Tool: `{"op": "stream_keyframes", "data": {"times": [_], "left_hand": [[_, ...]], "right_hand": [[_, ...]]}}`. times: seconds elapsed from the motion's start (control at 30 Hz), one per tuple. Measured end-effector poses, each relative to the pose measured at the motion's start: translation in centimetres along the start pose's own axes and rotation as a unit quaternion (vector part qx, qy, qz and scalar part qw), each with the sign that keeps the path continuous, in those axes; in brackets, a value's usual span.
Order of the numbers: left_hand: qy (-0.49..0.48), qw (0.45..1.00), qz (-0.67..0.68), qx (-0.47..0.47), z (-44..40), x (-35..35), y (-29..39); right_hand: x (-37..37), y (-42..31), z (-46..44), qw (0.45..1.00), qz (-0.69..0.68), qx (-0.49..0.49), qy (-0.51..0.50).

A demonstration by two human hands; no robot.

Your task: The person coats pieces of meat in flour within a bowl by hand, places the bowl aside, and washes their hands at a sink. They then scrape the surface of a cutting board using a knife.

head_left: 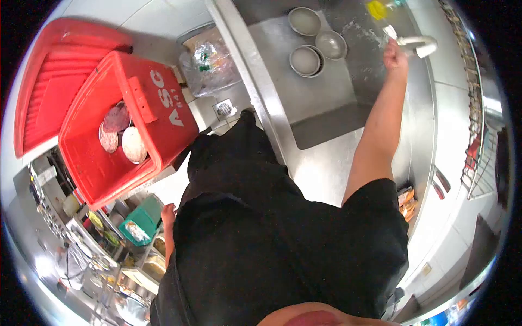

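My right hand (395,56) reaches over the steel sink (331,103), its fingers closed beside the tap (426,46). Just beyond my fingers is a clear and yellow object (377,10), partly blurred. I cannot make out whether my fingers grip the tap or this object. In the sink basin sit a round metal bowl (304,20), another bowl (330,44) and a small stack of bowls (305,60). My left hand (168,213) hangs low at my side, fingers curled, with nothing visible in it, near a green container (142,220).
A red crate (182,111) marked ASC stands at left, with several round plates or bowls (134,145) inside. Behind it leans a red lid (51,103). A clear plastic bag (209,62) lies beside the sink's edge. A wire rack (481,163) hangs at right.
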State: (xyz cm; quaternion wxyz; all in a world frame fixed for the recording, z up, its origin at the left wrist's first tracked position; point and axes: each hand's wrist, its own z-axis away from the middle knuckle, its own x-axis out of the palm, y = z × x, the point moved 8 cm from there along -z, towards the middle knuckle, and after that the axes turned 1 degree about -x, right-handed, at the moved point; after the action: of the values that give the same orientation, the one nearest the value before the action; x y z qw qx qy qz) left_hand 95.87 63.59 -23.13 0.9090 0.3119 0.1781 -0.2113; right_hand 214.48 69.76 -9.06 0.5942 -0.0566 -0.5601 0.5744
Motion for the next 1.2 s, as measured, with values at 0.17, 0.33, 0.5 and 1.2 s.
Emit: {"op": "stream_keyframes", "data": {"times": [0.17, 0.33, 0.5, 1.2], "left_hand": [[0.034, 0.995, 0.072, -0.056, 3.4, 1.5, 1.3], [0.071, 0.99, 0.06, -0.102, 3.9, 3.4, 3.3], [0.086, 0.986, 0.105, -0.098, 4.7, 5.5, -0.5], [0.134, 0.883, 0.396, -0.213, 18.8, 8.4, -34.3]], "right_hand": [[6.0, 2.4, 9.4, 0.974, 0.119, -0.071, 0.182], [-4.6, 14.8, 5.5, 0.884, 0.41, 0.22, -0.034], [-9.3, 28.3, 11.1, 0.749, 0.625, 0.221, -0.024], [22.3, 42.4, 45.7, 0.481, 0.714, -0.445, -0.247]]}}
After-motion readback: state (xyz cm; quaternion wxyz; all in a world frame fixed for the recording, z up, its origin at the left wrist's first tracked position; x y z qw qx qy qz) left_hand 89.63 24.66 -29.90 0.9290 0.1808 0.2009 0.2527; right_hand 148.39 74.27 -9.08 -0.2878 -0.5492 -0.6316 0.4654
